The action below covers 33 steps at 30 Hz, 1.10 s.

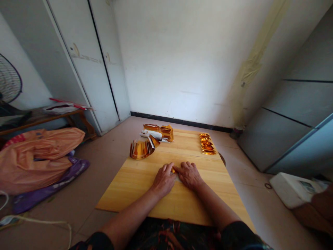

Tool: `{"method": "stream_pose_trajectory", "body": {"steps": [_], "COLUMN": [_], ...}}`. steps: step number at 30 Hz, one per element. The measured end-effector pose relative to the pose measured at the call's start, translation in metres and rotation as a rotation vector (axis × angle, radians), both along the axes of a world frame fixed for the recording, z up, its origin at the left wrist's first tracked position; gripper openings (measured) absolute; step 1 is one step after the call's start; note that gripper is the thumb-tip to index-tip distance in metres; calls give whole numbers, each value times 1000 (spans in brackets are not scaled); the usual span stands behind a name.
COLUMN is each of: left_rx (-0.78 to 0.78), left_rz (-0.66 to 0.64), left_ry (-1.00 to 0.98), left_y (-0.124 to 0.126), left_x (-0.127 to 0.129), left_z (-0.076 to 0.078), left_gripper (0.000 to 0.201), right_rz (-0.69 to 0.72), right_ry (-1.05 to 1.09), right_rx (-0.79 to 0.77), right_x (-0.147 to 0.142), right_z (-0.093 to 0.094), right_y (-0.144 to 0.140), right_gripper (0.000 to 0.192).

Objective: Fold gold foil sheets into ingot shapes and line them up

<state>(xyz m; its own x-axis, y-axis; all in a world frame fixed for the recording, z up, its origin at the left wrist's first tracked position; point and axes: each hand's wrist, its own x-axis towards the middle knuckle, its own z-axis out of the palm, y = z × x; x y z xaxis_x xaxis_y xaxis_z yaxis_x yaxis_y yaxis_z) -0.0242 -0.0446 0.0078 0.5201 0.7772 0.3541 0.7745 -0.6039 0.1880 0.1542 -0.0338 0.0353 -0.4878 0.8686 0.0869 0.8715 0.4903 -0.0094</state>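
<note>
The fingers of your left hand [164, 178] and right hand [189, 174] bend at the worktop [135, 187], a small gold piece [173, 170] between them; grip unclear. Beyond your fingers: folded gold pieces [206, 144] rightward, curved gold sheets [142, 149] leftward.

A small piece of shiny orange-gold foil [173, 170] lies low at the wooden table [125, 194], about midway between its left and right edges. Fingers [164, 167] from both sides cover most of it, so its full shape cannot be told.

A stack of gold sheets [142, 149] with pale undersides sits by the table's left edge, toward the far end, bent into a curve with its ends raised.

Another pile of gold sheets [168, 133], flatter and uneven, lies at the far left corner.

Near the far right corner, crumpled gold folded pieces [206, 143] with pointed ends form a close row along the right edge, each lying crosswise.
</note>
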Motion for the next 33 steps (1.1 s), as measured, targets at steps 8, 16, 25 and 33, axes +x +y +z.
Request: {"method": "stream_pose_trajectory", "body": {"steps": [8,16,25,33], "left_rx": [-2,-64,-79,-55], "left_rz": [-32,-18,14,4], "left_ry": [65,125,103,114], "left_y": [3,0,-2,-1], "left_x": [0,1,4,2], "left_z": [-5,5,7,4], "left_gripper": [21,20,35,28], "right_rz": [-9,-77,-12,29], "right_ry": [17,64,302,176], "right_rx": [-39,-8,93,67], "right_x": [10,49,39,22], "right_z": [1,-12,-19,-16], "right_y": [1,-5,-18,-32], "right_gripper": [34,35,34,29]}}
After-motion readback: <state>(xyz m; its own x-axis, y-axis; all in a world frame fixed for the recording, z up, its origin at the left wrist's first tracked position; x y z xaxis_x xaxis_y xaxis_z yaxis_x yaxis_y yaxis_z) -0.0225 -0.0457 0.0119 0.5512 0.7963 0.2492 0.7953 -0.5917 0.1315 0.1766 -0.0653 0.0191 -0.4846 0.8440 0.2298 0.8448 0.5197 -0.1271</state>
